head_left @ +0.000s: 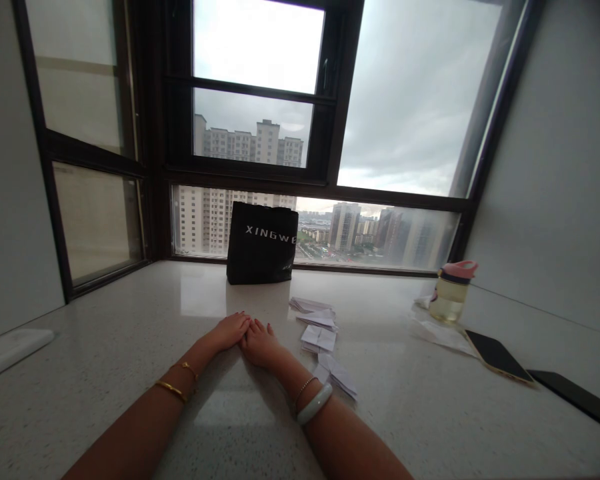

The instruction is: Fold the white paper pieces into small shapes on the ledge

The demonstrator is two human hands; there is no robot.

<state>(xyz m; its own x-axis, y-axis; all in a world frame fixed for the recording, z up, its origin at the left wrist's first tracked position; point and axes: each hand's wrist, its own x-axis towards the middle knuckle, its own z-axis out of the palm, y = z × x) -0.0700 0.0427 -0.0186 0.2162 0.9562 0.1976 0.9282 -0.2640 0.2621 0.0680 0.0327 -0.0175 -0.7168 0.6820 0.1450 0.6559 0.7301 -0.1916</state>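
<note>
Both my hands lie flat on the pale speckled counter (130,347), fingertips touching each other. My left hand (229,331) has its fingers stretched out and holds nothing; two gold bracelets sit on that wrist. My right hand (261,344) also rests palm down with nothing in it, with a jade bangle and a thin bead bracelet on its wrist. Just right of my right hand lie several folded white paper pieces (320,333). A black paper bag (263,244) with white letters stands upright beyond my hands, by the window.
At the right stand a bottle (451,292) with a pink lid, some crumpled plastic wrap, a phone (497,357) face up and a dark flat object (575,397). A white flat object (10,350) lies at the far left. Window frames and walls close in the counter.
</note>
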